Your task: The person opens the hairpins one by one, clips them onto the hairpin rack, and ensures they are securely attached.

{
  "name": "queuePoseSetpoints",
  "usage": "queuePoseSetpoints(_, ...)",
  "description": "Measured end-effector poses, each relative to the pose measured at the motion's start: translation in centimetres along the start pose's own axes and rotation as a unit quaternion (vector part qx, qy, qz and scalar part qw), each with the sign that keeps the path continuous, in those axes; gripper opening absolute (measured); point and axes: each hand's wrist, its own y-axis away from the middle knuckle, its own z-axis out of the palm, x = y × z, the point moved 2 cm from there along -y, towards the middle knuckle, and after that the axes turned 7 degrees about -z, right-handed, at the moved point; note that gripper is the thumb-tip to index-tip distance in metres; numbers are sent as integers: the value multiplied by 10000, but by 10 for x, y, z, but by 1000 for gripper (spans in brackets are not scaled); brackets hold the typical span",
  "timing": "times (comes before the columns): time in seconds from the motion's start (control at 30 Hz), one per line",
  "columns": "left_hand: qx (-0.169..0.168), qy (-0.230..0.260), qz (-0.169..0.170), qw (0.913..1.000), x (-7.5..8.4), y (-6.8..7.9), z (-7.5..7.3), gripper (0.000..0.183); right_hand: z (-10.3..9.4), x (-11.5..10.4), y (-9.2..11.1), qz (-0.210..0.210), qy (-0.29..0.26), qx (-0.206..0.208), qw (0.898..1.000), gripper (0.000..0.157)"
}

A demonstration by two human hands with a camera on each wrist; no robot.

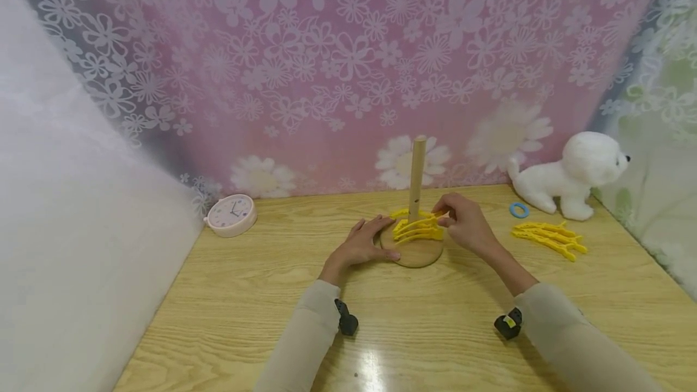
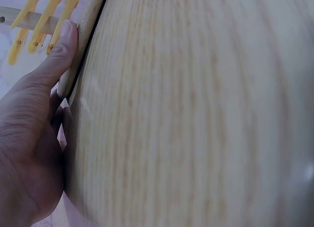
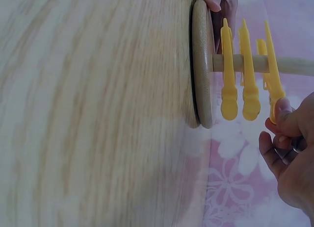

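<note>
A round wooden base (image 1: 418, 255) with an upright wooden post (image 1: 417, 174) stands on the table. Several yellow plastic clips (image 3: 229, 97) sit along the lower post, one above another with small gaps. My left hand (image 1: 359, 247) holds the base by its left edge, thumb on top near the front. Between thumb and fingertips, my right hand (image 1: 465, 225) pinches one end of the uppermost yellow clip (image 3: 273, 72), which lies across the post, slightly tilted. Whether that clip encircles the post or only lies against it, I cannot tell.
Loose yellow clips (image 1: 550, 238) lie on the table to the right, with a blue ring (image 1: 519, 210) just behind them. A white plush dog (image 1: 572, 174) stands at the back right. At the back left is a pink clock (image 1: 231, 215). Flowered cloth (image 1: 337, 77) hangs behind the table.
</note>
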Motion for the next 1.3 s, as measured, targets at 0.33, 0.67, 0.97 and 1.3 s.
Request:
queuePoseSetpoints(0.33, 2, 101, -6, 9999, 2, 2, -1, 97, 0, -1, 0, -253, 190, -137, 9994, 22)
queuePoseSetpoints(0.67, 53, 94, 41, 9999, 2, 2, -1, 97, -3, -2, 4, -422, -14, -363, 9984, 20)
queuePoseSetpoints(0.97, 72, 71, 20, 9999, 0, 0, -1, 97, -4, 3, 9, -397, -187, -574, 9974, 27)
queuePoseSetpoints(1.3, 60, 154, 0, 9999, 1, 2, 0, 96, -10, 8, 19, -245, -375, -683, 9967, 38)
